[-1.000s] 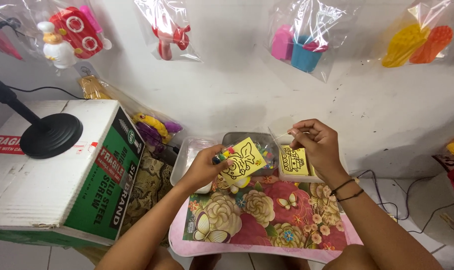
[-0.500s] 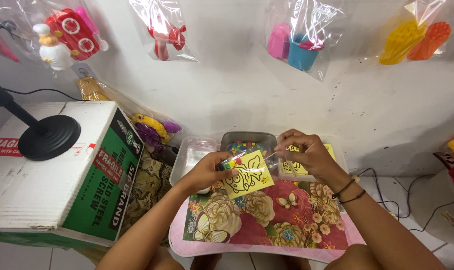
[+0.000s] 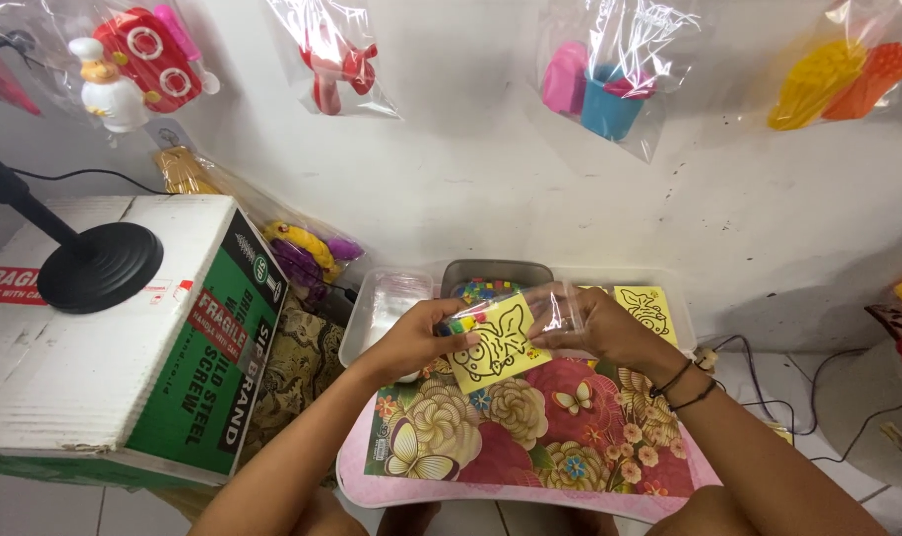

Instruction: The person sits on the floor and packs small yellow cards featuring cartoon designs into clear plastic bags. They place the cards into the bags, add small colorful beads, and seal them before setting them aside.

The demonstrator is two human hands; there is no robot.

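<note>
Floral tray (image 3: 530,476), yellow card (image 3: 498,347) now lower.

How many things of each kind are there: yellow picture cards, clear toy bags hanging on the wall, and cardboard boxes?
Yellow picture cards: 2, one held by the left hand and right hand, one in the clear tray
Clear toy bags on the wall: 4
Cardboard boxes: 1
Total: 7

A small pink-rimmed lap bench (image 3: 491,491) with a floral, butterfly-printed top stands on the white tiled floor (image 3: 848,397). Beside it on the floor rests a white-and-green cardboard box (image 3: 124,387).
</note>
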